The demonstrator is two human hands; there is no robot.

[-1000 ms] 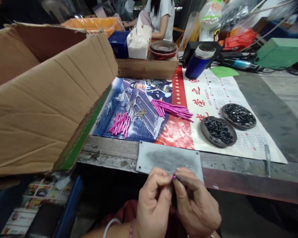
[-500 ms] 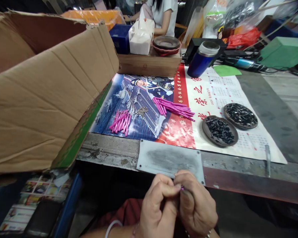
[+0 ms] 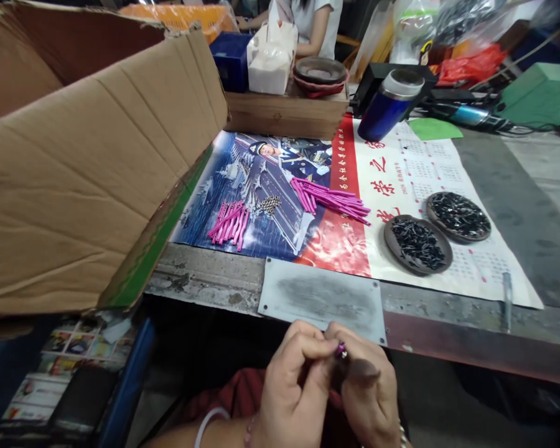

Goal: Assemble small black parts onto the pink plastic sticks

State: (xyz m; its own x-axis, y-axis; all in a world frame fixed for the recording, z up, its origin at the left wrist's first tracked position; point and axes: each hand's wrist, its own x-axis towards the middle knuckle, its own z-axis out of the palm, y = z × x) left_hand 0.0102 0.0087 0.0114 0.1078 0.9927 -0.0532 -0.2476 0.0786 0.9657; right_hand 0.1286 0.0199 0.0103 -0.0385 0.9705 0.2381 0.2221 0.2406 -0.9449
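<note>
Low in the view, below the table's front edge, my left hand (image 3: pixel 294 386) and my right hand (image 3: pixel 371 392) are closed together. Between their fingertips sits the end of a small purple-pink tube (image 3: pixel 340 351); the rest of it is hidden by my fingers. On the poster (image 3: pixel 401 180) lie a short pile of pink tubes (image 3: pixel 228 223), a longer bundle of pink tubes (image 3: pixel 331 199), and a small heap of tiny metal balls (image 3: pixel 268 204). Two dark dishes of black parts (image 3: pixel 417 244) (image 3: pixel 458 216) stand to the right.
A big open cardboard box (image 3: pixel 88 162) fills the left. A grey metal plate (image 3: pixel 324 298) is fixed at the table's edge. At the back are a wooden box (image 3: pixel 284 115), a blue flask (image 3: pixel 389 106), a green box (image 3: pixel 539 93) and a seated person (image 3: pixel 315 25).
My hands have stayed together near the table edge, shifting slightly right and down then back up; the tube's tip shows a little more. The view tilted down slightly.
</note>
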